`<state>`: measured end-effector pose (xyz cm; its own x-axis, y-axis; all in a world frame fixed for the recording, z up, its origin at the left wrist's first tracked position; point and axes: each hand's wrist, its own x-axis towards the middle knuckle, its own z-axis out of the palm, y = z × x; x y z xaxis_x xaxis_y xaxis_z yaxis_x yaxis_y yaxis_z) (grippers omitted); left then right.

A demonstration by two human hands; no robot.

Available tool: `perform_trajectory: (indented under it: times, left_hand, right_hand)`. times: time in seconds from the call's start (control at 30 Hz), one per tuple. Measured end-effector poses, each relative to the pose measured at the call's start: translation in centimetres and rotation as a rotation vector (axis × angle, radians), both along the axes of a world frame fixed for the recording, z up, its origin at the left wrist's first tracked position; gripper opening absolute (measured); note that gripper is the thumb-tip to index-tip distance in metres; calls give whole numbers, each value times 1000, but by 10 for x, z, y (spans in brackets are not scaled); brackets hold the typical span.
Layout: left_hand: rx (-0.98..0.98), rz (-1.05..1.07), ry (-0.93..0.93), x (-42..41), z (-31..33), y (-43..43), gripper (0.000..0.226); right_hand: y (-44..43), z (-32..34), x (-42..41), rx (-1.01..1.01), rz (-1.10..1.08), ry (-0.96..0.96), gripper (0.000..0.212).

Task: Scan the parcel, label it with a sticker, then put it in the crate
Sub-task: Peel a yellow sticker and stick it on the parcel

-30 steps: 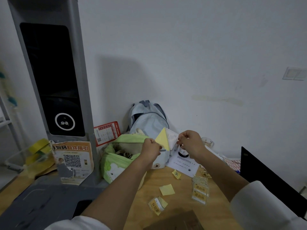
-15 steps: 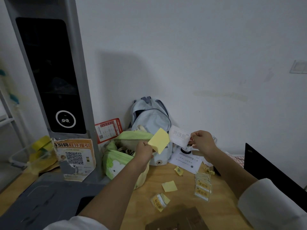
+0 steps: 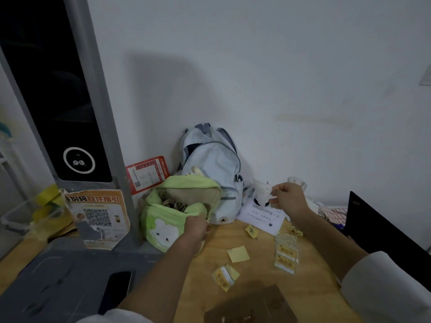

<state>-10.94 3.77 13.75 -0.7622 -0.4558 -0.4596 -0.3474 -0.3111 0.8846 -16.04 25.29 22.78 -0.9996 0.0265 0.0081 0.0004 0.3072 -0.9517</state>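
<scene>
My right hand (image 3: 288,198) is raised over the back of the table and pinches a white sticker (image 3: 262,192) by its edge. My left hand (image 3: 197,227) is down at the rim of the open green bag (image 3: 163,220), fingers curled; whatever they hold is hidden. The brown cardboard parcel (image 3: 250,307) lies at the near table edge, below both hands. A stack of yellow-printed stickers (image 3: 286,255) lies to the right of it. The grey scanner tower (image 3: 70,113) stands at the left.
A pale blue backpack (image 3: 214,169) leans on the wall behind the green bag. Yellow backing papers (image 3: 238,254) and a loose sticker (image 3: 224,277) lie on the wood. A black phone (image 3: 117,287) rests on the scanner base. A clear crate (image 3: 14,215) sits far left, a black panel (image 3: 373,229) at the right.
My left hand, which held a yellow backing paper up beside the sticker, has dropped to the green bag and the paper is out of sight. My right hand moved right with the sticker.
</scene>
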Motion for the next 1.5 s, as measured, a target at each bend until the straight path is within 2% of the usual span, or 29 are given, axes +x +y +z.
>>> perform_trajectory:
  times: [0.3, 0.53, 0.9, 1.1, 1.27, 1.37, 1.5]
  left_hand:
    - [51, -212, -165, 7, -62, 17, 24]
    - [59, -295, -323, -18, -113, 52, 32]
    - [73, -528, -382, -42, -152, 85, 30]
    - [67, -422, -397, -28, -167, 73, 19]
    - [-111, -362, -331, -24, -171, 66, 48]
    - [-129, -381, -106, -21, -128, 76, 58]
    - [-125, -560, 102, -19, -73, 91, 62]
  right_hand:
    - [2, -33, -9, 32, 39, -118, 27]
    - [13, -70, -22, 83, -3, -204, 20]
    - [31, -130, -21, 145, -38, -312, 26]
    - [32, -146, -10, 124, -39, -346, 26]
    - [31, -139, -5, 104, -42, -349, 29]
    - [23, -130, -2, 79, -42, -351, 26]
    - [7, -118, 8, 127, -69, -296, 18]
